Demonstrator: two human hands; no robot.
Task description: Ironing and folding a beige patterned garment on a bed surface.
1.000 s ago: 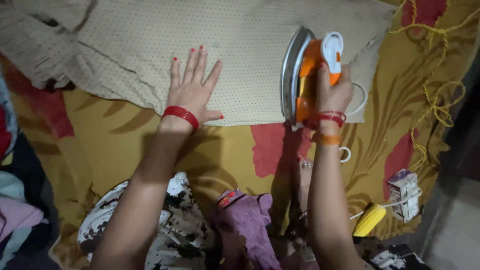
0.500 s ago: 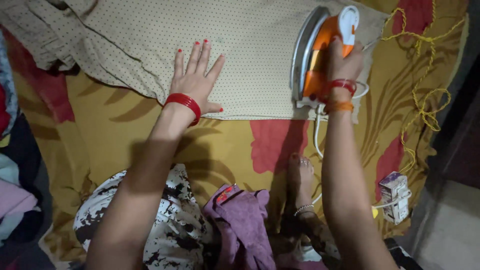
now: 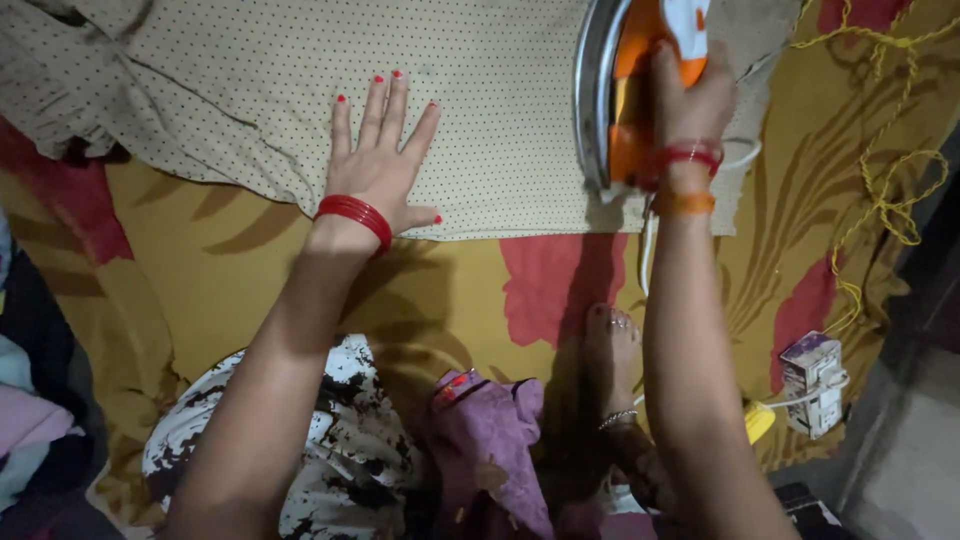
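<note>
A cream dotted cloth point(image 3: 480, 110) lies spread over a yellow sheet with red flowers point(image 3: 200, 290). My left hand point(image 3: 382, 160) rests flat on the cloth near its front edge, fingers apart, red bangles at the wrist. My right hand point(image 3: 690, 100) grips the handle of an orange and white electric iron point(image 3: 625, 95), which is tilted up on its side over the cloth's right part, its metal soleplate facing left. The iron's white cord point(image 3: 648, 250) hangs down beside my right forearm.
A yellow rope point(image 3: 880, 190) lies tangled on the sheet at the right. A small white box point(image 3: 815, 375) and a yellow plug point(image 3: 760, 420) sit at the lower right. A purple cloth point(image 3: 490, 440) and a white-and-brown patterned cloth point(image 3: 340, 430) cover my lap; my bare foot point(image 3: 612, 350) shows.
The view has shifted, so hands and cloth sit higher in the frame. My right hand has carried the iron farther away over the cloth. The left hand stays flat on the cloth.
</note>
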